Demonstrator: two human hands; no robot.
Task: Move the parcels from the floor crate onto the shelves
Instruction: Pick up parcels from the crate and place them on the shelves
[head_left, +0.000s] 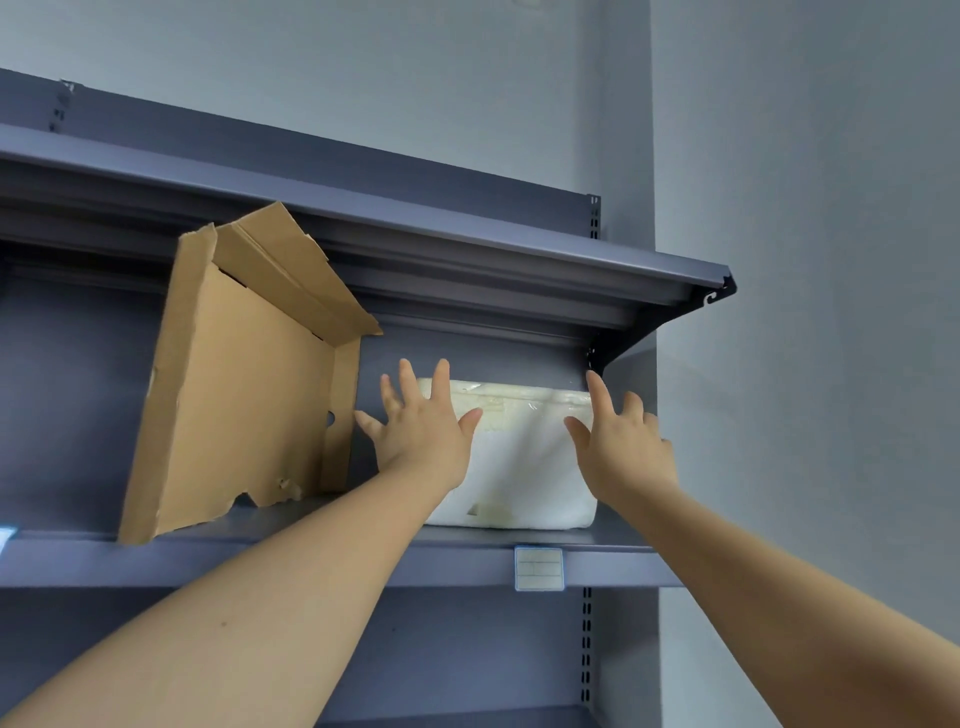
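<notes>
1. White parcel: on the grey shelf, right end, just behind the front edge.
2. Left hand: fingers spread, gripping nothing, over the parcel's left edge; contact unclear.
3. Right hand: the same, at the right edge.
4. Torn cardboard box: leaning to the left of the parcel, narrow gap between.

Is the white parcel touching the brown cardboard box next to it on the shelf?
Apart. The head view shows a strip of dark shelf backing between the cardboard box and the white parcel.
</notes>
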